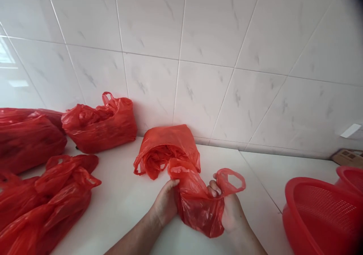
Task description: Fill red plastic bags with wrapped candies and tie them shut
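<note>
Between my two hands is a red plastic bag (200,206), thin and see-through, with something darker showing in its lower part. My left hand (167,200) grips its left side, the thumb on top near the bag's upper edge. My right hand (224,202) is closed round the right side, fingers curled over the plastic just below a handle loop that sticks out to the right. Right behind it, another red plastic bag (172,136) lies against the wall with its mouth facing me and crumpled plastic inside. What the held bag contains cannot be made out.
Filled red bags (99,128) stand along the wall at the left, with a loose heap of red bags (56,198) in front. Red plastic baskets (300,198) with perforated sides sit at the right on the white tabletop (121,209). A cardboard box (347,157) lies behind them.
</note>
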The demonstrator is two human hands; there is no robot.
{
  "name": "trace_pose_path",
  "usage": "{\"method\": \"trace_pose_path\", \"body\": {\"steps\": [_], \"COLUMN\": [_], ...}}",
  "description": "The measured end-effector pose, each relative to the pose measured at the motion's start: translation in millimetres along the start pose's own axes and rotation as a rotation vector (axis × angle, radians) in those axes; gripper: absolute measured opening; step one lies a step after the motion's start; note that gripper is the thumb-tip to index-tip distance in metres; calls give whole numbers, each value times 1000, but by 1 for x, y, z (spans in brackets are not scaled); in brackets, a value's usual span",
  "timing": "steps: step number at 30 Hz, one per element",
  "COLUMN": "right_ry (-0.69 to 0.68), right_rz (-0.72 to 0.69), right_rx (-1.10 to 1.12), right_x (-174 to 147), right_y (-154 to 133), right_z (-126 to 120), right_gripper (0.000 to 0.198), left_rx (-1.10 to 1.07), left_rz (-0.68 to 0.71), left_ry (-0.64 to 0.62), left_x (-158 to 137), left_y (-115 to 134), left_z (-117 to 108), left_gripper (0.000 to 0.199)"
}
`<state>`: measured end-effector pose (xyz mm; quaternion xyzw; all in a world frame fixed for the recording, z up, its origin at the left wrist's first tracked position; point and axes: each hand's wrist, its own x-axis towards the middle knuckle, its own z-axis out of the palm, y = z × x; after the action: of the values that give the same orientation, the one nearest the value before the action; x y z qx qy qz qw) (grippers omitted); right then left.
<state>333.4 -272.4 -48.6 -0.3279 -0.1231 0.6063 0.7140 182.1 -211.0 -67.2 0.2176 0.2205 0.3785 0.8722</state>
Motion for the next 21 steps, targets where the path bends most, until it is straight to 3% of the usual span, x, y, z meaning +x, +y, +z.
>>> {"method": "trace_pose_path", "body": {"steps": [4,7,11,17,21], "right_ry": [58,60,111,44,152], "right_rz": [-76,-39,3,33,-51], "right_rx": [-101,-274,-323,-324,-376], "right_x": [1,2,2,-1,-4], "right_y": [7,15,21,21,26], "right_z": [-4,-9,-11,-7,-2], "right_gripper": [23,32,43,55,40], "left_rx": [159,236,154,77,283], "left_rz": [-12,-70,-22,43,78], "left_ry": [-256,-191,-105,-223,-374], "left_x": [-6,-4,-1,-7,-18], "left_y": [4,-1,-5,-3,-3], "left_z": [2,2,0,10,19], "left_gripper": [34,26,19,22,17]}}
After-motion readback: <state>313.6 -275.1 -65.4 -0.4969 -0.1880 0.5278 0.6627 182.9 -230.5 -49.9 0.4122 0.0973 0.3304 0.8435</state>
